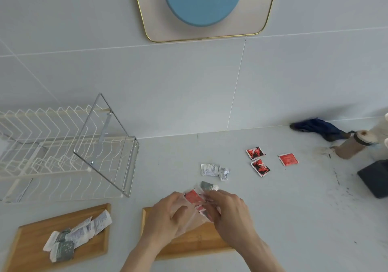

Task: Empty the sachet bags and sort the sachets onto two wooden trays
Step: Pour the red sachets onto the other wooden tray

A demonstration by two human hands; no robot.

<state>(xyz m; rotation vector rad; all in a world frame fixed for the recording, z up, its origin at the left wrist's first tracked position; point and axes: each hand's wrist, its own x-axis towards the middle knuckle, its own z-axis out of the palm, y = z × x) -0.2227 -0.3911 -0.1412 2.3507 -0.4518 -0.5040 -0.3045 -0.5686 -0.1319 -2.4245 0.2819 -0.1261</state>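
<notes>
Head view: both hands grip a clear bag (190, 213) over the right tray (189, 244); the left hand (165, 217) pinches its near side, the right hand (228, 213) clasps its far side (red sachets show through the plastic); a grey sachet (207, 186) pokes out just beyond that tray; further beyond lie two white sachets (214, 169) and three red sachets (260, 160); left of that tray, the left tray (29, 240) carries white and grey sachets (77, 233); a wire rack (63, 156) stands beyond it

The pale desk (283, 208) carries two wooden trays (31, 248) (189, 246) and a wire rack (63, 156). Red sachets (260, 167) and white sachets (210, 169) lie loose on it.
</notes>
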